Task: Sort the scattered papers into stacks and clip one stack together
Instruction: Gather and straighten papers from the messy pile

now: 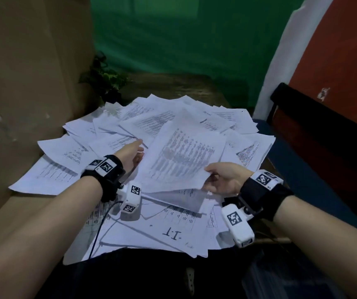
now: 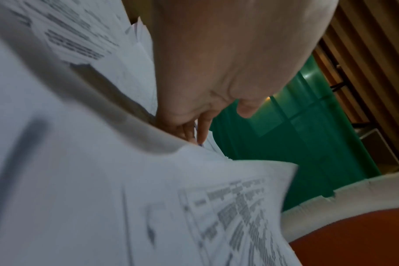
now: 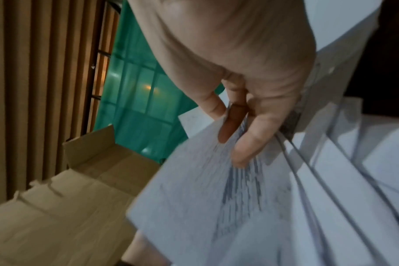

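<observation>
Printed white papers lie scattered in an overlapping heap over the table. A bundle of sheets is lifted and tilted above the heap, held between both hands. My left hand is at the bundle's left edge, its fingers tucked in against the sheets and largely hidden. My right hand pinches the near right corner, thumb on top; its fingers curl round the edge of the sheets. A sheet marked "I.T" lies nearest me. No clip is in view.
A large cardboard box stands against the table's left side, with its flaps open. A small plant sits at the back left, before a green curtain. A dark bench and a red wall are on the right.
</observation>
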